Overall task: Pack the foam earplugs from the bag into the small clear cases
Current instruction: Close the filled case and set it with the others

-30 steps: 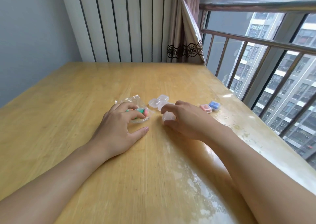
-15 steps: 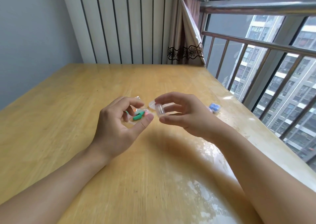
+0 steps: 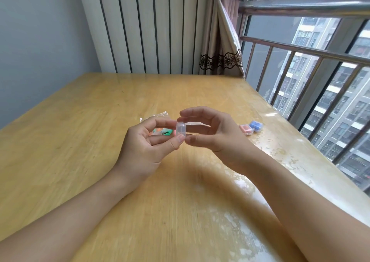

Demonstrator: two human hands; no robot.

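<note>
pinching the clear case (image 3: 180,129) now, left hand (image 3: 147,141) took it from the right hand (image 3: 216,133), fingers loosened.

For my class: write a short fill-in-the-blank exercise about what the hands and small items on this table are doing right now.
1. The left hand pinches a small clear ____.
2. The filled pink case and blue case sit beside the ____ hand.
3. The earplug bag lies behind the ____ hand.

Missing words: case; right; left
</note>
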